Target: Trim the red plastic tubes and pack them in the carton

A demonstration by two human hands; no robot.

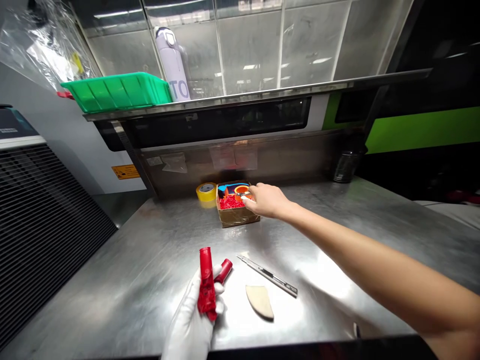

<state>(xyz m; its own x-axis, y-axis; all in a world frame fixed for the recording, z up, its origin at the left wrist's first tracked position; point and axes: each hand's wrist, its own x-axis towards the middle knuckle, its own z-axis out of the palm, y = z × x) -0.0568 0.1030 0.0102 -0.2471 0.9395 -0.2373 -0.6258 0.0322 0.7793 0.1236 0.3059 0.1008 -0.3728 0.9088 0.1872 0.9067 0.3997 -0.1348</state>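
Left hand: gloved, closed around red tube, near table edge, long axis pointing away
Right hand: bare, stretched far over cardboard box, fingertips pinched; what they grip cannot be told
Box contents: red bits, orange ring
Left of box: yellow tape
Table: knife, beige wedge, both just right of left hand

Two red plastic tubes are gripped in the gloved left hand, one upright, one tilted right. A small open cardboard box of red pieces is set far back on the surface, under the right hand.
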